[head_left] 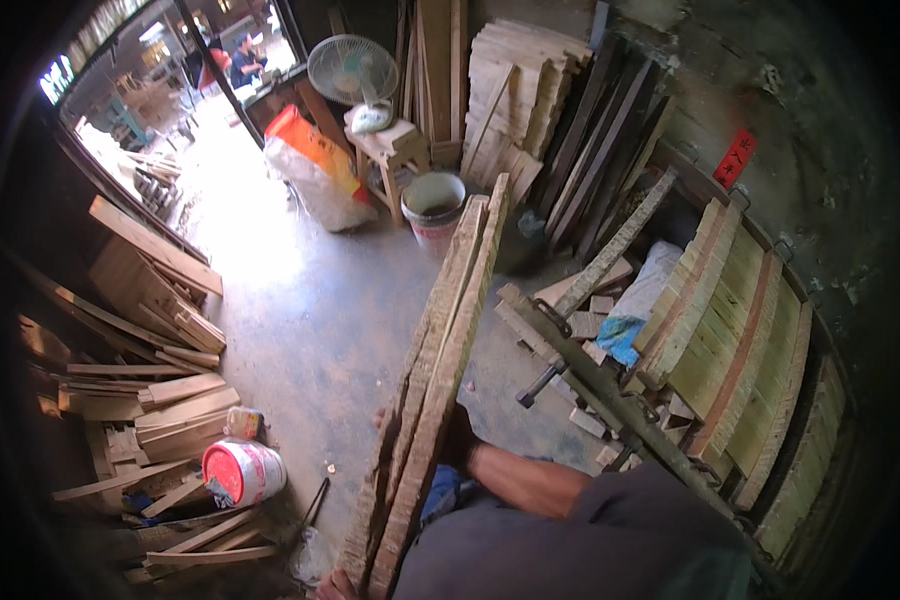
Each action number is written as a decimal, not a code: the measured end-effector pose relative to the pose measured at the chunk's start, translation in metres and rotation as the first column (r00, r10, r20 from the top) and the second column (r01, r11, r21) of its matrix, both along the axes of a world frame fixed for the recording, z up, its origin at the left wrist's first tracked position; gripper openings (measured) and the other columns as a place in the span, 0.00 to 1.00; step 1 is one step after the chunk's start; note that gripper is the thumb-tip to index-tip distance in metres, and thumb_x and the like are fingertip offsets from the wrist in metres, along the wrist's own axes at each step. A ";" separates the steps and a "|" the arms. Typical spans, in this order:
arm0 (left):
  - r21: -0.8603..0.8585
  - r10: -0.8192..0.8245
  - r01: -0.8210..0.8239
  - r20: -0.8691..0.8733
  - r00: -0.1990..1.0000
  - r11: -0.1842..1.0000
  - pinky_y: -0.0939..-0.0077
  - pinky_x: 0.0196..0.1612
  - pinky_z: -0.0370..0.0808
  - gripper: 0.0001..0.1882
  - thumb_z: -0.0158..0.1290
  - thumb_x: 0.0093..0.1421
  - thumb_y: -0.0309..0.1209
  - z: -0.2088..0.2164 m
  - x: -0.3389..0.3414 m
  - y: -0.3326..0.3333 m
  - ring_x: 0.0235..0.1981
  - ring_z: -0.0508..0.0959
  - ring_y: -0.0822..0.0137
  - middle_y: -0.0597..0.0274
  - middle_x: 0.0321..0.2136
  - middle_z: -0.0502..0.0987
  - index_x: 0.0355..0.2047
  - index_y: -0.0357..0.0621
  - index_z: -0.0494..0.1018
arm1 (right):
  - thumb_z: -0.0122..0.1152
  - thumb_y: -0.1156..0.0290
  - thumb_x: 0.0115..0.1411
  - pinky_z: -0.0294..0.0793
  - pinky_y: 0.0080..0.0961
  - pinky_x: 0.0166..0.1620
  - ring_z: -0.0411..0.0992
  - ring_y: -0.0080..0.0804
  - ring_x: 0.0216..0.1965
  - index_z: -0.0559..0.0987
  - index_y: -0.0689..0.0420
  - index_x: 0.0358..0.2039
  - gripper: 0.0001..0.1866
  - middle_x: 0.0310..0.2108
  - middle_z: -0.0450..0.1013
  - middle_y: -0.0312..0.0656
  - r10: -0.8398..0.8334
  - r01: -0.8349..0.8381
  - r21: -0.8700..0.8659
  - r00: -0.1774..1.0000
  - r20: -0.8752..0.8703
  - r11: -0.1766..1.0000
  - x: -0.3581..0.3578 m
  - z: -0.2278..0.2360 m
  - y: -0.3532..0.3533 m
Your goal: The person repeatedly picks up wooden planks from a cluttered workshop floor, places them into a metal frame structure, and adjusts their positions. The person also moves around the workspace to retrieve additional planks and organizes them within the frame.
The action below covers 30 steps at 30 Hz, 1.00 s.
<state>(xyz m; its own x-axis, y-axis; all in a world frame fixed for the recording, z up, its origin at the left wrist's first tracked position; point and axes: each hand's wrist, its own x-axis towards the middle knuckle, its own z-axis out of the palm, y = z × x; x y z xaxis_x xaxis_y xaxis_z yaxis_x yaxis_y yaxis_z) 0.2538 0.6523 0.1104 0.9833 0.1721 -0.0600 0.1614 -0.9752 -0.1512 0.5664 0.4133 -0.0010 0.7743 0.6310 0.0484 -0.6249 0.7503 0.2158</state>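
Several long rough-edged wooden boards (420, 390) run together as a bundle up the middle of the view, tilted toward the far side. My right hand (458, 440) reaches in from the right and grips the bundle about halfway along. Its palm lies partly behind the wood, and fingertips show at the opposite edge. At the bundle's near end my left hand (337, 587) is closed on the boards' left side. Most of that hand falls outside the lower edge of the picture.
On the right stands a clamping rack (610, 385) with slatted panels (715, 330). Loose planks (185, 405) and a red-lidded bucket (242, 472) lie left. Beyond are an open bucket (434, 205), a sack (320, 175), a stool (390, 145) with a fan (353, 70), and a distant person (246, 62).
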 end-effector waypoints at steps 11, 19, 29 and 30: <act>-0.321 -0.184 0.089 -0.280 0.942 0.943 0.45 0.61 0.61 0.48 0.69 0.41 0.41 0.128 0.276 0.103 0.58 0.67 0.39 0.40 0.54 0.70 0.63 0.44 0.63 | 0.42 0.52 0.65 0.70 0.50 0.58 0.75 0.51 0.50 0.77 0.55 0.53 0.26 0.49 0.77 0.48 -0.225 0.181 -0.182 0.939 -0.262 0.967 0.124 -0.035 0.081; -0.137 -0.454 0.441 -0.435 0.777 0.887 0.34 0.51 0.65 0.24 0.54 0.58 0.42 0.173 0.479 0.074 0.55 0.67 0.34 0.36 0.57 0.64 0.56 0.57 0.69 | 0.43 0.51 0.67 0.73 0.49 0.55 0.75 0.50 0.49 0.77 0.53 0.51 0.23 0.46 0.77 0.47 -0.463 0.368 -0.304 0.812 -0.355 0.879 0.260 -0.060 0.076; -0.531 -0.709 0.471 -0.492 0.505 0.704 0.48 0.39 0.70 0.11 0.53 0.58 0.34 0.183 0.714 0.023 0.41 0.73 0.42 0.45 0.42 0.72 0.39 0.45 0.72 | 0.41 0.51 0.69 0.78 0.45 0.47 0.77 0.46 0.41 0.77 0.53 0.48 0.23 0.40 0.78 0.44 -0.712 0.501 -0.524 0.603 -0.360 0.689 0.426 -0.074 0.032; -0.552 -0.729 0.478 -0.486 0.481 0.683 0.49 0.41 0.70 0.15 0.55 0.56 0.36 0.177 0.738 0.017 0.42 0.72 0.43 0.45 0.42 0.72 0.43 0.45 0.71 | 0.40 0.50 0.70 0.78 0.44 0.47 0.77 0.45 0.41 0.77 0.53 0.48 0.23 0.40 0.78 0.45 -0.742 0.541 -0.517 0.564 -0.362 0.664 0.440 -0.098 0.030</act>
<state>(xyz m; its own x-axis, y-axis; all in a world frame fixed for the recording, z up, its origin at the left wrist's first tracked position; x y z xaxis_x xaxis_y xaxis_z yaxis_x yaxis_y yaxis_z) 0.9915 0.6697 0.2878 0.5116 -0.6016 -0.6135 -0.4998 -0.7891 0.3572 1.0061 0.4429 -0.0995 0.8087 -0.1512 -0.5685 0.1878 0.9822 0.0060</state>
